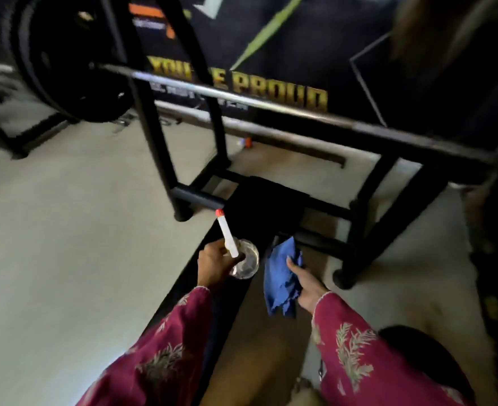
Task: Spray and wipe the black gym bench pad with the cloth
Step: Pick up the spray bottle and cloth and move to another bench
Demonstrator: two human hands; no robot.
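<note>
Black gym bench pad (259, 212): long, narrow, running from near centre toward the far rack, dark enough that surface detail cannot be made out. Probably firm padding under smooth vinyl, so likely slick once wet and best wiped with flat, pressing strokes along its length; fixed in place, nothing to lift. Above its near-left portion, a clear spray bottle (246, 260) with a white nozzle arm and red tip pointing up and far, gripped around the neck by the left hand (215, 265), fingers curled closed; trigger finger position not clear. Looks light, rigid plastic, possibly slippery if damp, best held at the neck as now with the tip turned down toward the pad before squeezing. Just right of the bottle, a blue cloth (280, 276), bunched and hanging limp off the right edge of the pad, pinched in the right hand (306, 285), thumb on top and fingers closed behind it. Soft, light, floppy; better gathered into a flat wad in the palm than held by a corner, so that pressure spreads. Judged stage: spraying not yet visibly begun, no wet sheen discernible on the pad. Both arms in red patterned sleeves (356, 356). Beyond the far end, black rack uprights (151, 112) and a steel barbell (242, 95) crossing overhead with a weight plate (66, 63) at far left, worth ducking clear of when reaching far. Pale floor (75, 224) on either side, a dark banner with gold lettering (280, 92) behind. Whole view blurred.
</note>
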